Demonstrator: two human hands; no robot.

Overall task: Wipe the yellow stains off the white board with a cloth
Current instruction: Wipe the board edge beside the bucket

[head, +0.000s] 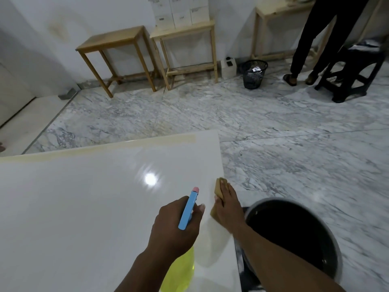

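A person works over a glossy white board (84,207) that fills the lower left of the head view. The right hand (228,209) lies on a tan cloth (221,187), fingers stretched out, pressing it against the board's right edge. The left hand (174,226), just beside it over the board, has its fingers wrapped round the blue trigger head of a spray bottle (188,209). The pink nozzle points away from the person, and the yellow-green body shows below the wrist. A yellowish band (101,149) runs along the board's far edge, well apart from the cloth. A round glare of light (150,179) sits near the board's middle.

A dark bucket (294,234) stands on the marble floor (273,127), close against the board's right side and under the right forearm. Along the far wall stand two wooden tables (113,42), the paler one (185,31) carrying stacked white boxes (181,11). A black mesh bin (253,73) sits on the floor to their right. Beyond it a second person (315,34) in dark trousers stands beside a black stool (353,72).
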